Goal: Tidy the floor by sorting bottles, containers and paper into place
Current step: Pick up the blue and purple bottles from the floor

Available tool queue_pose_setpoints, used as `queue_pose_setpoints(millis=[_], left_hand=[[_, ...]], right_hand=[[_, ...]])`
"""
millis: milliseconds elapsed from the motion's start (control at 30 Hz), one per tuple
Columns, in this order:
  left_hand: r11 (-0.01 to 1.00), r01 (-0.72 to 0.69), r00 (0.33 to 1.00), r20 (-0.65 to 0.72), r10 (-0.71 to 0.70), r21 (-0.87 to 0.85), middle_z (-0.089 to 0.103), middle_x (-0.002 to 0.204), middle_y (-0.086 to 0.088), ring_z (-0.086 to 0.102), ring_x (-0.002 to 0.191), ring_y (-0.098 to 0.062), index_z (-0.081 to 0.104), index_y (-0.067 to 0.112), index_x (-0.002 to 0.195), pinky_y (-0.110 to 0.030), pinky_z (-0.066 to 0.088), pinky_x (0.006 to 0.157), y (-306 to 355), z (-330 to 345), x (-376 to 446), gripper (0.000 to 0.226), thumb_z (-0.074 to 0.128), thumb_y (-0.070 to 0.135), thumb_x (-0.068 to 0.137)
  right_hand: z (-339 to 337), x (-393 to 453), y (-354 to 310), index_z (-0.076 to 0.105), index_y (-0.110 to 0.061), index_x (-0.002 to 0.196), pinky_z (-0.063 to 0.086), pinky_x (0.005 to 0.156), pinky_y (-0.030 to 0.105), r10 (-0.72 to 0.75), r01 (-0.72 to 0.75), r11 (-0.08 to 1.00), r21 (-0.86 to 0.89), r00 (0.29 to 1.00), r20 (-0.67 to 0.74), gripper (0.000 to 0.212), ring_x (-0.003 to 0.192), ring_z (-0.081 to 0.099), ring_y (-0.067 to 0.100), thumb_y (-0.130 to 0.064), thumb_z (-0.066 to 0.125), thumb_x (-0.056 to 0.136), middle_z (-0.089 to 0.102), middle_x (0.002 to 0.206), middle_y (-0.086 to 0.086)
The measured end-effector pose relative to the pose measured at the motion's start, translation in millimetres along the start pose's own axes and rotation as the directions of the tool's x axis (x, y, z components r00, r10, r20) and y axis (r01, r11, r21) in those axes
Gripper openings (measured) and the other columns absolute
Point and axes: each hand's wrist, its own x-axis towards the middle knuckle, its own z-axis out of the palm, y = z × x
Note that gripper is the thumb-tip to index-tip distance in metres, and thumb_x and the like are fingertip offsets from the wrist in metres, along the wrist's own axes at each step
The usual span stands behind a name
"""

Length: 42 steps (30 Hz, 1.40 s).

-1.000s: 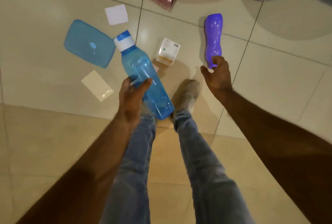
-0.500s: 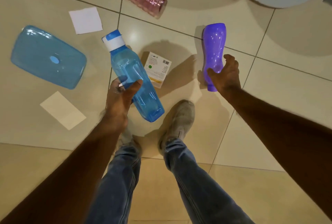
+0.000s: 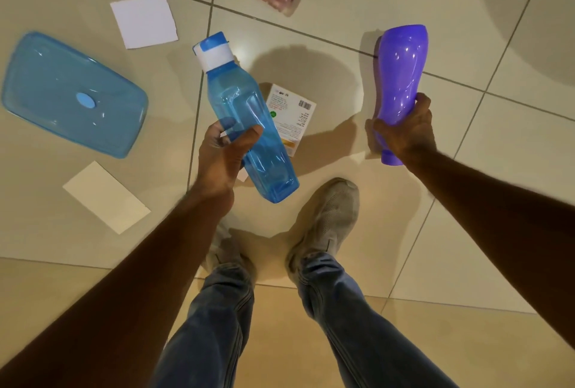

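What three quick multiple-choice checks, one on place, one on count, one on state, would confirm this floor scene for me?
1. Where does the small printed cardboard box lie?
A. On the floor between the two held bottles
B. On top of the blue rectangular plastic lid
C. In the right hand

2. How many loose paper sheets lie on the tiled floor?
A. None
B. Two
C. Five

3. What is the state of the purple curved plastic bottle?
A. Lying untouched
B. Gripped in the right hand
C. Under a shoe

Key: 1 A, it lies beyond the translucent blue square bottle in the left hand; 2 B, a white sheet and a cream sheet; 3 B, fingers wrap its narrow end.
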Motion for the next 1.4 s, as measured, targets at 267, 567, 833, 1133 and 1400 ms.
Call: queue_pose_setpoints(millis=[267, 567, 833, 1133, 1400], left_hand=[[1.000, -0.014, 1.000, -0.017, 0.014, -0.013, 0.078, 0.101, 0.013, 0.076, 0.095, -0.007, 0.060, 0.024, 0.123, -0.018, 0.058, 0.066, 33, -6, -36, 0.039, 0.077, 0.016, 0.089], [0.998, -0.005, 0.996, -0.094, -0.001, -0.061, 0.070, 0.127, -0.010, 0.071, 0.111, -0.022, 0.052, 0.011, 0.138, -0.029, 0.060, 0.084, 122, -23, -129, 0.055, 0.076, 0.018, 0.090], [0.985, -0.122, 0.986, -0.132, 0.106, -0.120, 0.068, 0.130, -0.013, 0.068, 0.117, -0.027, 0.054, 0.009, 0.136, -0.040, 0.057, 0.099, 218, -36, -199, 0.055, 0.078, 0.014, 0.087], [0.933, -0.254, 0.967, -0.091, 0.239, -0.254, 0.072, 0.113, -0.002, 0.070, 0.091, -0.010, 0.058, 0.018, 0.136, -0.027, 0.056, 0.078, 307, -43, -255, 0.049, 0.075, 0.018, 0.090], [0.864, -0.449, 0.892, -0.055, 0.449, -0.226, 0.078, 0.097, 0.007, 0.073, 0.078, -0.004, 0.070, 0.024, 0.119, -0.022, 0.055, 0.062, 409, -11, -249, 0.029, 0.075, 0.028, 0.091]], right_hand=[[-15, -46, -38, 0.039, -0.017, 0.144, 0.063, 0.082, 0.036, -0.010, 0.010, 0.998, 0.069, 1.000, -0.012, 0.092, 0.107, 0.065, 0.026, -0.032, 0.091, 0.071, 0.054, 0.128, 0.008], [-54, -150, -137, 0.044, -0.019, 0.134, 0.048, 0.053, 0.007, -0.108, 0.088, 0.948, 0.306, 0.993, 0.048, 0.073, 0.096, 0.063, 0.016, -0.019, 0.089, 0.077, 0.054, 0.126, 0.012], [-104, -233, -238, 0.049, -0.025, 0.131, 0.055, 0.060, 0.034, -0.267, 0.203, 0.886, 0.418, 0.958, 0.101, 0.070, 0.097, 0.067, 0.041, -0.029, 0.084, 0.071, 0.060, 0.120, 0.015], [-174, -303, -338, 0.060, -0.039, 0.117, 0.054, 0.058, 0.032, -0.436, 0.423, 0.816, 0.393, 0.898, -0.061, 0.055, 0.081, 0.064, 0.034, -0.034, 0.082, 0.067, 0.057, 0.108, -0.005], [-240, -257, -431, 0.050, -0.036, 0.136, 0.063, 0.068, 0.034, -0.487, 0.526, 0.816, 0.241, 0.849, -0.206, 0.075, 0.099, 0.057, -0.003, -0.043, 0.080, 0.069, 0.039, 0.121, -0.007]])
